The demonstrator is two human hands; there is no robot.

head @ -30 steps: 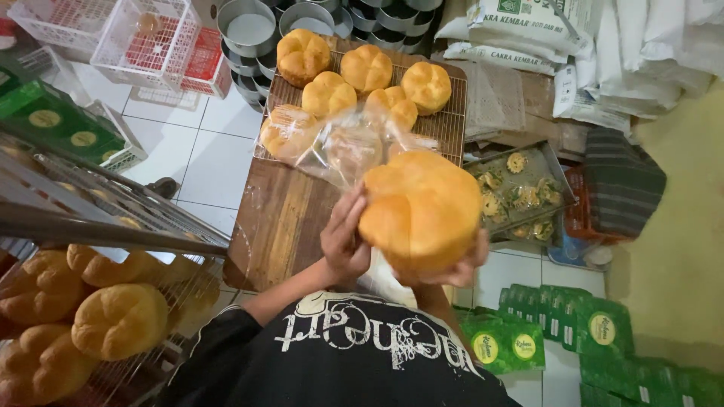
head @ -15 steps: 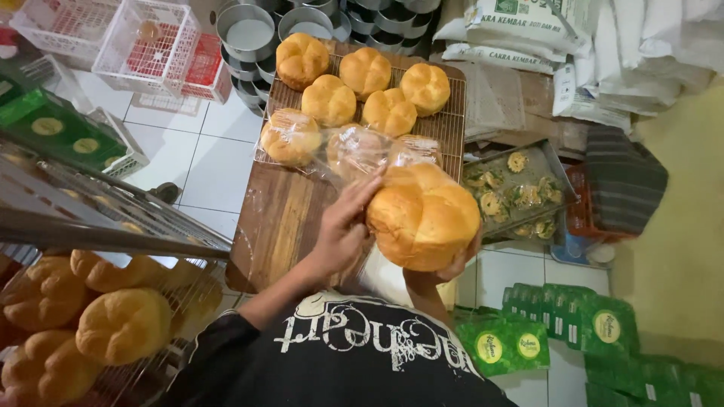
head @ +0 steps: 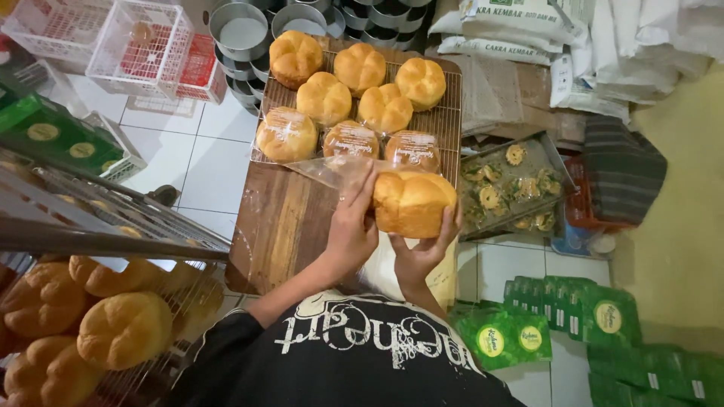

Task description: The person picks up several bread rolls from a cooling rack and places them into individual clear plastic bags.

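Observation:
My right hand (head: 419, 256) cups a golden, domed bread bun (head: 413, 202) from underneath, above the wooden board (head: 280, 226). My left hand (head: 351, 226) sits at the bun's left side, its fingers pinching a clear plastic bag (head: 332, 170) that stretches away from the bun. Just beyond lies a wire cooling rack (head: 449, 113) with several buns; the near three are wrapped buns (head: 351, 140) in clear plastic, and the far ones are bare buns (head: 360, 68).
Round metal tins (head: 240, 30) stand behind the rack, and pink and white plastic baskets (head: 139, 45) sit at top left. A wire shelf with more buns (head: 124, 328) is at lower left. A bagged cookie tray (head: 507, 188) and green packets (head: 596, 320) lie to the right.
The bun has dropped away from the camera and down toward the board. My left hand has shifted from the bun's side to the plastic bag's edge.

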